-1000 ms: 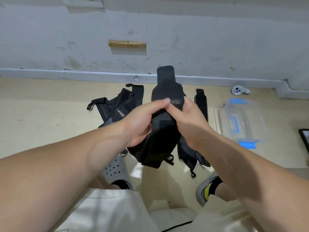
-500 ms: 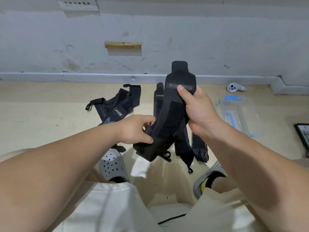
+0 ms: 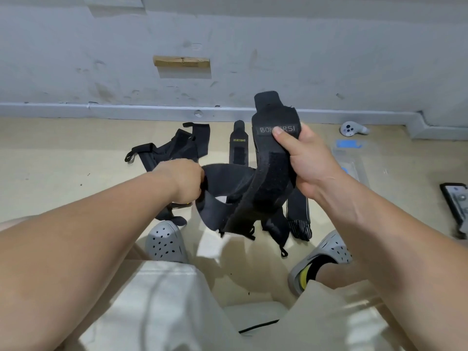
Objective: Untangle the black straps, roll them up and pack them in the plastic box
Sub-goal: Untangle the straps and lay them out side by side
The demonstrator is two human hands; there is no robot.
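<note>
I hold a wide black strap [image 3: 266, 183] in the air above the floor. My right hand [image 3: 306, 160] grips its upper end, thumb across the printed label. My left hand [image 3: 186, 181] grips the strap's other end, pulled out to the left, so the strap bends in a loop between the hands. More black straps lie on the floor behind: a tangled bunch [image 3: 177, 148] at the left, a narrow one marked XUEYING [image 3: 239, 145] in the middle, and a striped one [image 3: 300, 219] below my right hand. The clear plastic box [image 3: 354, 160] with blue clips sits on the floor to the right, partly hidden by my right arm.
A white controller [image 3: 352, 129] lies by the skirting at the back right. A dark flat device [image 3: 455, 201] sits at the right edge. My feet in grey clogs [image 3: 166, 241] rest on the beige floor below the straps. The wall stands close behind.
My hands have moved apart: the left pulled the strap's lower end out to the left, the right lifted the labelled end up and right. The XUEYING strap on the floor came into view.
</note>
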